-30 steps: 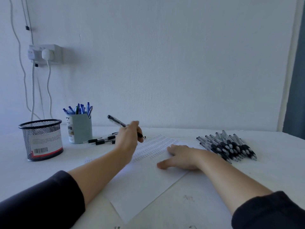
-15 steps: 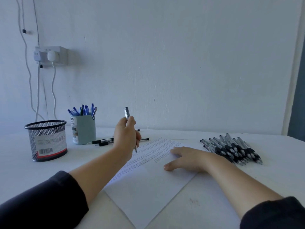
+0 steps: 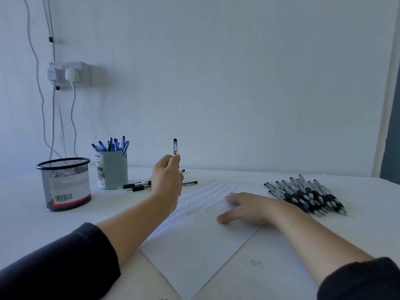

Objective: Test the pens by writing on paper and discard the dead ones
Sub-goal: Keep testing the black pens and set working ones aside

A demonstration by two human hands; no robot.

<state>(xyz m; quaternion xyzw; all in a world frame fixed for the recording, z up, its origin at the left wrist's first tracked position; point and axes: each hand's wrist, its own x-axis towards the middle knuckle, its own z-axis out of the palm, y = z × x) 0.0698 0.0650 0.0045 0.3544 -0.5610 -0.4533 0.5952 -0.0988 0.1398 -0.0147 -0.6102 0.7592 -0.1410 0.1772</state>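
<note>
I see the right hand (image 3: 249, 210) lying flat with fingers spread on the paper (image 3: 194, 245). Beyond it, the left hand (image 3: 167, 178) pinches a pen (image 3: 175, 146) upright above the paper's far edge, cap end pointing up.

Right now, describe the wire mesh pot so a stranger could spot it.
Start at the wall socket on the left. On the table below stands the black mesh pot, left of the pale blue cup. Unlike the cup, it is see-through and barcode-labelled.
</note>
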